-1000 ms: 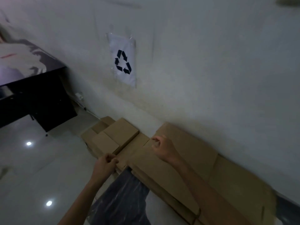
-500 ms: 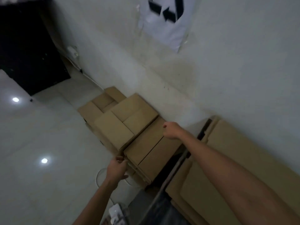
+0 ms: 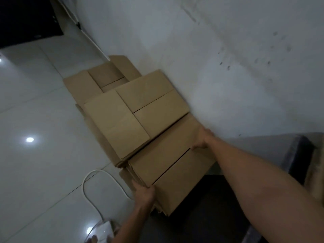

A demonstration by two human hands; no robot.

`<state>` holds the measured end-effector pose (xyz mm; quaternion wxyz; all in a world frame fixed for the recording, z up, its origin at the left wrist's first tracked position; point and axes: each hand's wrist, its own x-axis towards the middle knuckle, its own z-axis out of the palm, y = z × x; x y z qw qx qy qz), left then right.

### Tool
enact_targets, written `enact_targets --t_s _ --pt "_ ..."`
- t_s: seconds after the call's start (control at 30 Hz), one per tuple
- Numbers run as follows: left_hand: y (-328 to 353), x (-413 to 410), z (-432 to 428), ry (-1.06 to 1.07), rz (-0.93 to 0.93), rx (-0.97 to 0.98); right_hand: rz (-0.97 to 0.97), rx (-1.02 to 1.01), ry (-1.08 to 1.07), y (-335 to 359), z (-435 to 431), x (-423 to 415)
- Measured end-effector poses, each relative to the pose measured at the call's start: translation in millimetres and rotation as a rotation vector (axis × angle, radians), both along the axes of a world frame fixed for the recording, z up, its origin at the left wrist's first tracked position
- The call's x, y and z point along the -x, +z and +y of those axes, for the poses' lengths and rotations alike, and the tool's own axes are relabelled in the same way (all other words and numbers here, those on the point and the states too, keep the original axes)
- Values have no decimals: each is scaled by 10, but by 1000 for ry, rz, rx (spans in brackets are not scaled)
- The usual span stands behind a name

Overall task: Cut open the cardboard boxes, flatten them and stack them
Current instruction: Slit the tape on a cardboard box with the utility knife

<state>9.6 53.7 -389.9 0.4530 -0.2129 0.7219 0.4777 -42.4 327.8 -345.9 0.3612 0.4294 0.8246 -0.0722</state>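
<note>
Change logged against half a second back: the left grip point(image 3: 143, 192), then loose and off the card, is now clamped on the near edge of the flattened box point(image 3: 171, 165), with fingers tucked under that edge. The right grip point(image 3: 203, 139) is kept on the far edge, close to the wall point(image 3: 228, 67), thumb laid on the top face and fingers wrapped over the edge. The box is thus held at both ends. It lies flat on the floor point(image 3: 35, 155), two flaps up with a dark slit between them, butted against the stack point(image 3: 136, 116) of flattened boxes and partly tucked under that stack's top sheet. Layered edges are seen beneath its near corner, so it cannot be told whether one sheet or several are held. The view has also been tilted down, and the recycling sign is no longer framed. For the task, cutting and flattening of this box are judged done, with only squaring-up and seating on the stack left. A white cable point(image 3: 87, 186) and a white adapter point(image 3: 103, 230) are noted just beside the near corner and could be snagged.
</note>
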Motion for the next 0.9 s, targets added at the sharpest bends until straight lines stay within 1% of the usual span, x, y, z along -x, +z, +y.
enact_targets --t_s 0.13,0.2,0.3,0.37,0.47,0.53,0.6,0.67,0.77,0.83,0.9 --pt "-106 -58 58 9 42 -59 15 -47 -51 -200 62 -29" --pt "-47 -82 21 26 39 -70 -21 -66 -54 -190 85 -67" --pt "79 -135 -185 15 62 -59 -89 -23 -33 -150 79 -173" --pt "155 -182 -348 -1 46 -36 -127 4 -5 -51 -24 -204" --pt "263 -226 -613 23 34 46 -125 42 77 178 -342 -176" --pt "354 -228 -829 62 46 54 -128 53 180 324 -589 -131" --pt "457 -224 -1078 73 75 58 -184 78 276 392 -826 -112" --pt "557 -243 -1363 61 93 88 -239 123 318 432 -1080 -100" --pt "806 -232 -1803 74 99 168 -229 234 325 775 -1587 -91" --pt "1011 -200 -2111 90 127 241 -200 326 276 1023 -1944 -130" --pt "1243 -150 -2429 105 175 281 -150 363 246 1214 -2199 -213"
